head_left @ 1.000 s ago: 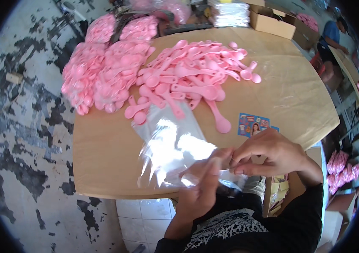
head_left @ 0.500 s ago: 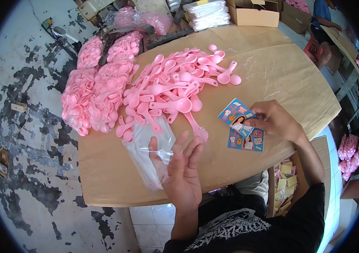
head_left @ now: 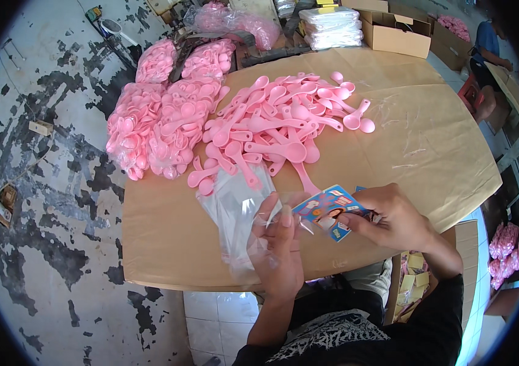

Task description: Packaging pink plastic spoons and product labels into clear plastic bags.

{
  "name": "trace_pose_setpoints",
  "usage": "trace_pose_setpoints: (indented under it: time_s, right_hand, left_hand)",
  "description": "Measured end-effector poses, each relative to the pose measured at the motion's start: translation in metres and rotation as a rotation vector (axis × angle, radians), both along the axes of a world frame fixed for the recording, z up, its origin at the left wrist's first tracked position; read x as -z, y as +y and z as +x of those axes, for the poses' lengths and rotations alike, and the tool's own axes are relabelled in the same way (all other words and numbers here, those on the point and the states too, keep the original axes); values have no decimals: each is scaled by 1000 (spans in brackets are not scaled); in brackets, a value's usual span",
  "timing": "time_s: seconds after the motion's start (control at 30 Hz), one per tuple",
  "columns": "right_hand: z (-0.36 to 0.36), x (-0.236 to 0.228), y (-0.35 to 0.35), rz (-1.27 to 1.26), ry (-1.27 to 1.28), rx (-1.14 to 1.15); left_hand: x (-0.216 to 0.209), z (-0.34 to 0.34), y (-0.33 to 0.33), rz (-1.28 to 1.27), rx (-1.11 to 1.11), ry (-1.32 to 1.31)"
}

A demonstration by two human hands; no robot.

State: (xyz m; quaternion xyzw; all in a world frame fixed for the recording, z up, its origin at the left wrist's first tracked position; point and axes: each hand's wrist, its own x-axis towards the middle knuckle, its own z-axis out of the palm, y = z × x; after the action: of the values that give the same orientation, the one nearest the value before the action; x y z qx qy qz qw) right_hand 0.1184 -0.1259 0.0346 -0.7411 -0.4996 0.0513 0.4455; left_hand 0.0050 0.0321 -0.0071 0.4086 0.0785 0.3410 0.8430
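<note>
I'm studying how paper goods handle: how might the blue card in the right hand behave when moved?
The blue card is probably fairly stiff, since it juts from the right hand without obvious drooping. It looks light for its size, because it seems thin. Its flat shape suggests it would slide rather than roll if pushed.

- At nine o'clock, a pale wall (head_left: 24,244) with flaking paint over dark patches.
- Toward ten, a small boxy fixture (head_left: 41,127) on it.
- Between ten and eleven, a pale oval-headed racket (head_left: 111,27).
- Between one and two, an open cardboard box (head_left: 398,44).
- At two, a person (head_left: 486,46) in blue.
- Toward seven, white floor tiles (head_left: 216,323).
</note>
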Motion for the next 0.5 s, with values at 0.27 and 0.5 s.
trace_pose_setpoints:
  time_s: [0.27,0.5]
  right_hand:
    - [-2,-2,14,-132,78,-245]
    - [-17,24,15,180,405,-170]
  left_hand:
    - [2,-11,10,253,192,255]
    - [1,-6,-13,394,286,33]
